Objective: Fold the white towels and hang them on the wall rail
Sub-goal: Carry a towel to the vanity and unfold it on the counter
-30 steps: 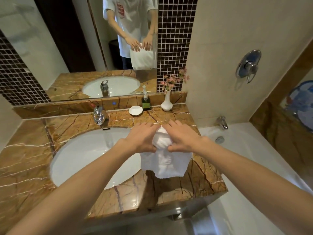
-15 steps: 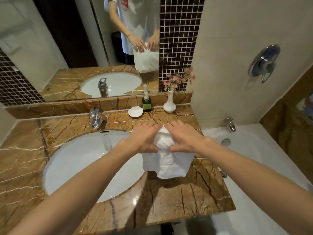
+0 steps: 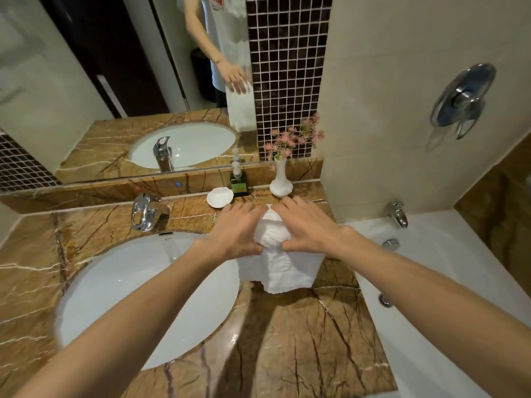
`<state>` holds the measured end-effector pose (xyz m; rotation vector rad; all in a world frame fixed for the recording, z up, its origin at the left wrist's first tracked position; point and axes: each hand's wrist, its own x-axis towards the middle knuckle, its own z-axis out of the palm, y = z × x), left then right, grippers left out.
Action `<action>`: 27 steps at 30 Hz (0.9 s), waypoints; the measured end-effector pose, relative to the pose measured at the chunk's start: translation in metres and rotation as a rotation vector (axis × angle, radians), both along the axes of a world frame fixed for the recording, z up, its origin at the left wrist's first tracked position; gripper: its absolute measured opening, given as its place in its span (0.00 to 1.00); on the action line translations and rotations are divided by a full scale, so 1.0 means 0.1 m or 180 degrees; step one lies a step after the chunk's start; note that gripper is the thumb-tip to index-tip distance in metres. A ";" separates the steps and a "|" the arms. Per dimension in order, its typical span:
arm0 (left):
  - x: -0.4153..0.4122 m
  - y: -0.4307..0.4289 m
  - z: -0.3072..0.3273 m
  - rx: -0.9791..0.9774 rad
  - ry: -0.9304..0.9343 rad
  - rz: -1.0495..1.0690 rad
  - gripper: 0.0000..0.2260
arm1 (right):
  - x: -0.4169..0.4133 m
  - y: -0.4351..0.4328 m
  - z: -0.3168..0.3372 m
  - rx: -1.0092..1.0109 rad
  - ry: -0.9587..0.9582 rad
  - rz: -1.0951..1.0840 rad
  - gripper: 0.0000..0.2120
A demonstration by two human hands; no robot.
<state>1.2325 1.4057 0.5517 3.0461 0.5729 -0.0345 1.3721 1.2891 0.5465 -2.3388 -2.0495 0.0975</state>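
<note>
Left hand and right hand still pinch folded white towel between them above bench, carried forward toward vase just beyond fingertips. Fold holds; hanging pending, rail unseen.

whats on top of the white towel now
The left hand and right hand hold the upper part of the white towel, a bunched fold showing between them. Cloth beneath their palms is hidden.

1. I can read no text outright.
2. Red print on my shirt, seen in the mirror, is cut off and blurred.
3. The label on the green bottle at the bench's back edge is illegible.
4. The dark mark on the basin rim is too small to read.
</note>
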 end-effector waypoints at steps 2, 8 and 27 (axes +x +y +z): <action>0.04 0.03 -0.01 0.0003 -0.0028 0.0007 0.38 | 0.05 0.03 -0.01 0.0018 0.0009 0.0009 0.35; 0.16 0.13 -0.05 0.0050 0.0059 -0.0058 0.39 | 0.14 0.10 -0.07 0.0026 0.0020 -0.0009 0.37; 0.42 0.21 -0.64 0.0467 -0.0121 -0.0027 0.42 | 0.23 0.22 -0.48 -0.0120 -0.0903 -0.0429 0.38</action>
